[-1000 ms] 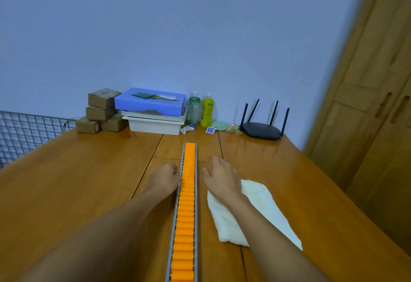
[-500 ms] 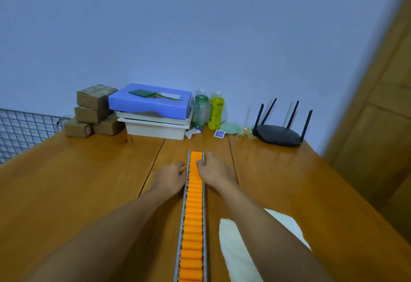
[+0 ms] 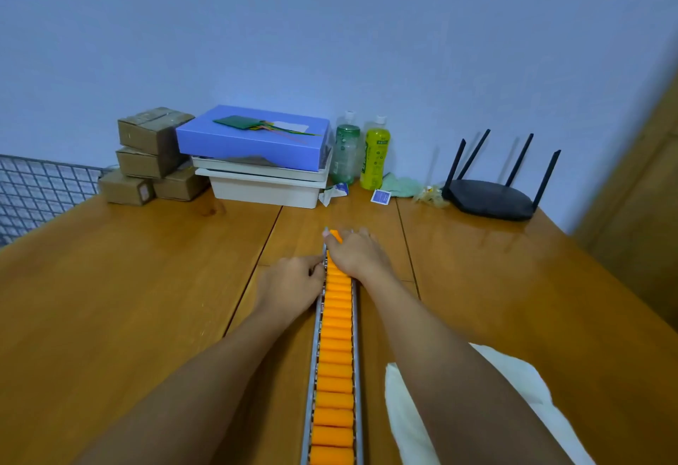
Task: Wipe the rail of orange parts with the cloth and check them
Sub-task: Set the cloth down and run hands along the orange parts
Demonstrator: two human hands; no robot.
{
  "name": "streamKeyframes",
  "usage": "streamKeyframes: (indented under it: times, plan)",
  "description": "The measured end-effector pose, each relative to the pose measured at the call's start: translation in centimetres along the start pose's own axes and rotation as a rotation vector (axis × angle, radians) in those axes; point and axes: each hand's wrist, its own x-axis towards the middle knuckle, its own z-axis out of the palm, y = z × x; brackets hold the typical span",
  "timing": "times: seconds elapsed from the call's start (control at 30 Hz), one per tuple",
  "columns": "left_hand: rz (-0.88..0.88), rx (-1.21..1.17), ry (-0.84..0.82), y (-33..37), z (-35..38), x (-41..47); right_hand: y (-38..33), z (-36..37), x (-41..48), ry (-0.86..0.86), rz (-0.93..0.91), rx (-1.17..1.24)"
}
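Hands: both at the far end of the rail, close together, one on each side.

Left hand (image 3: pixel 293 283): fingers curled, knuckles against the rail's left wall. Whether it grips the wall I cannot tell.

Right hand (image 3: pixel 356 253): laid across the rail's far end, thumb at the left edge, the other fingers reaching over to the right. One orange part shows between thumb and fingers. Whether I pinch it or only touch it I cannot tell.

Rail (image 3: pixel 355 354): grey, long and narrow, running straight away from me down the middle of the table (image 3: pixel 128 299).

Orange parts (image 3: pixel 334 365): one tight row filling the rail from the near edge of view to my right hand.

Cloth (image 3: pixel 403 413): white, flat on the table just right of the rail, partly under my right forearm, held by neither hand.

Against the wall, left to right: wire grid (image 3: pixel 40 185); stacked cardboard boxes (image 3: pixel 150 156); blue box (image 3: pixel 253 145) on white trays (image 3: pixel 264 185); green bottle (image 3: pixel 345 150); yellow bottle (image 3: pixel 375 156); small blue packet (image 3: pixel 380 196); black router (image 3: pixel 491 200) with four aerials upright.

Wooden cabinet (image 3: pixel 638 189): at the far right, blurred.
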Motion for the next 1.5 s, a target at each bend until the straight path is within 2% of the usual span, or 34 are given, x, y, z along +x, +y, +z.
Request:
streamKeyframes:
  times: [0.33,0.7,1.23,1.5]
  plan:
    - [0.000,-0.002,0.030,-0.1,-0.2,-0.3,-0.1,-1.0,-2.3,0.020,0.016,-0.092]
    - [-0.053,-0.154,0.028,-0.7,-0.3,-1.1,-0.8,-1.3,-6.7,0.066,0.022,-0.194]
    - [-0.084,-0.317,0.015,-0.1,-1.1,-5.7,-1.2,-1.6,-13.5,0.063,-0.032,-0.365]
    - [-0.102,-0.314,0.021,0.9,-2.0,-9.1,-1.5,-1.8,-16.8,0.066,-0.047,-0.415]
